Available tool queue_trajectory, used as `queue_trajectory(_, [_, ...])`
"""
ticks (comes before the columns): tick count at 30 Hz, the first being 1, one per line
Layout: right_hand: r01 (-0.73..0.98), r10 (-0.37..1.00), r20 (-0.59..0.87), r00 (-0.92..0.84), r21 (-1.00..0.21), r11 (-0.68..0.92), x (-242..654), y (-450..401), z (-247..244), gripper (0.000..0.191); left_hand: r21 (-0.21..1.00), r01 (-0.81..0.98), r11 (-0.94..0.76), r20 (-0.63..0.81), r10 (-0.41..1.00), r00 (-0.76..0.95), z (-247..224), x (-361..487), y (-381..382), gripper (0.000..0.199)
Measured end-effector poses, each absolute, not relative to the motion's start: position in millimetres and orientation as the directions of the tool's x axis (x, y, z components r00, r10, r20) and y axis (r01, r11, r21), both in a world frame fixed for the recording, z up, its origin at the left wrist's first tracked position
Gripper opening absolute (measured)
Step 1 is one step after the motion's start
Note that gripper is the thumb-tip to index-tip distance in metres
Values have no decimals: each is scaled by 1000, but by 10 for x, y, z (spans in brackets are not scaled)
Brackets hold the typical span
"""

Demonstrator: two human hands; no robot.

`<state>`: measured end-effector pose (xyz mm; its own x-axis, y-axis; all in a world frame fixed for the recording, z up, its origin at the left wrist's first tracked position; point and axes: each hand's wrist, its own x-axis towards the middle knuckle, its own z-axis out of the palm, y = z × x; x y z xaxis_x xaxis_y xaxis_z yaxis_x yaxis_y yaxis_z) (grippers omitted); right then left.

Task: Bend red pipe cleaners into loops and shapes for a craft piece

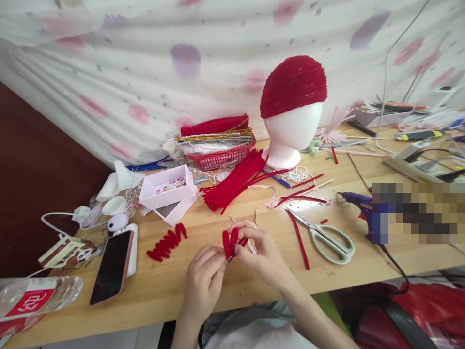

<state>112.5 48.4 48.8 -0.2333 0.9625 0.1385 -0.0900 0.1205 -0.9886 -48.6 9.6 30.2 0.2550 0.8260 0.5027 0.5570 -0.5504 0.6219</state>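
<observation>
Bent red pipe cleaners [230, 244] form upright loops between my two hands, above the front of the table. My left hand [208, 274] pinches their lower left side with closed fingers. From the right, my right hand [262, 252] grips the same loops between thumb and fingers; some red stems poke out under its fingers. A zigzag of folded red pipe cleaners [167, 243] lies left of my hands. Beyond them rests a thick bundle of straight red stems [236, 182]. Scissors [329, 237] with pale green handles lie to the right, beside a single red stem [300, 242].
A white foam head [292, 128] wears a red cap [295, 86]. Behind the bundle stands a red basket [221, 159]. A white box [165, 189] holds gems. A phone [112, 266] and bottle [39, 300] lie left; a blue glue gun [359, 206] lies right.
</observation>
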Motion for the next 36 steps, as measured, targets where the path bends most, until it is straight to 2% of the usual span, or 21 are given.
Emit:
queue_trajectory(5, [-103, 986, 145, -84, -985, 136, 1221, 598, 422, 7, 616, 576, -537, 494, 833, 248, 315, -458, 112, 28])
queue_trajectory(7, [-139, 984, 133, -119, -983, 117, 1264, 624, 420, 6, 635, 564, -527, 497, 838, 223, 327, -451, 120, 28])
queue_trajectory(11, [-197, 970, 44, -240, -980, -5, 1318, 606, 439, 16, 674, 533, -512, 528, 838, 137, 336, -445, 119, 27])
queue_trajectory(16, [-267, 955, -70, -289, -952, -150, 1252, 537, 430, 17, 650, 534, -540, 571, 811, 125, 300, -443, 135, 27])
queue_trajectory(22, [-274, 943, -22, -331, -954, -119, 1141, 528, 390, 8, 615, 542, -573, 584, 793, 176, 272, -470, 139, 29])
queue_trajectory(27, [-249, 995, 20, -101, -968, -5, 1226, 624, 343, 15, 641, 549, -537, 555, 818, 152, 293, -466, 107, 29])
queue_trajectory(32, [-351, 963, -13, -269, -930, -111, 1314, 636, 356, 18, 745, 488, -456, 467, 878, 107, 285, -454, 125, 26])
queue_trajectory(36, [-324, 981, -41, -188, -941, -101, 1282, 603, 362, 28, 782, 448, -433, 436, 894, 102, 263, -458, 120, 24])
